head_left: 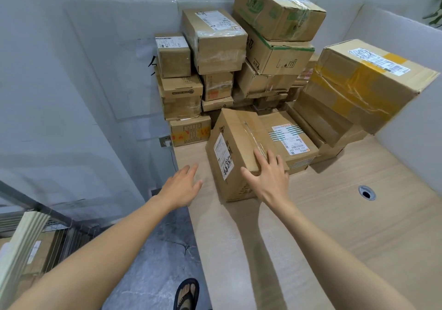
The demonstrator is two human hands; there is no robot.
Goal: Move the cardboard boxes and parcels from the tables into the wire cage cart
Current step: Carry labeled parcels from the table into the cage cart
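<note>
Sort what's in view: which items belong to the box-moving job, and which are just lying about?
Job: tilted front box; stacked boxes behind it; wire cage cart.
Lying about: cable hole; wall socket; sandal.

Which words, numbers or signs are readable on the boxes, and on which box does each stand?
"W", orange, on the low box at the stack's left foot.
Handwritten black characters on the label of the front box: not legible.
Other shipping labels and the green print on the top box: too small or blurred.
</note>
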